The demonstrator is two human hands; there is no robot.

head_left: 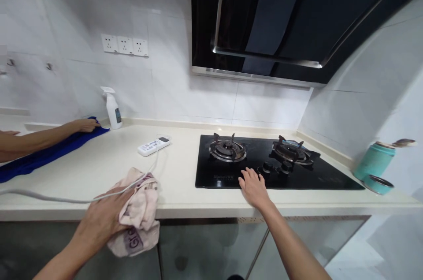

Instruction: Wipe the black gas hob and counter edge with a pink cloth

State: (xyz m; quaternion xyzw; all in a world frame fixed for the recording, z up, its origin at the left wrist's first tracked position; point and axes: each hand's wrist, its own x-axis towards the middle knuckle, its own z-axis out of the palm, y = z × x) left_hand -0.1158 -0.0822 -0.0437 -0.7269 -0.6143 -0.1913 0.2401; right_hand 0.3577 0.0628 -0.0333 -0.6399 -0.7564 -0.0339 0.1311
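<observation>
My left hand [105, 216] is closed on a pink cloth [140, 214] at the front edge of the cream countertop [178, 174]; part of the cloth hangs over the edge. A white cable [66, 199] runs across the back of that hand. My right hand [254, 187] lies flat with fingers spread on the front edge of the black glass hob [324, 176], just left of its knobs [276, 169]. It holds nothing. The hob has two burners [228, 149].
Another person's arm [46, 136] reaches in from the left, its hand on a blue cloth [39, 156]. A white spray bottle [113, 108] stands by the wall, a white power strip [153, 145] mid-counter, a teal container [375, 161] with its lid off at right. An extractor hood [280, 20] hangs overhead.
</observation>
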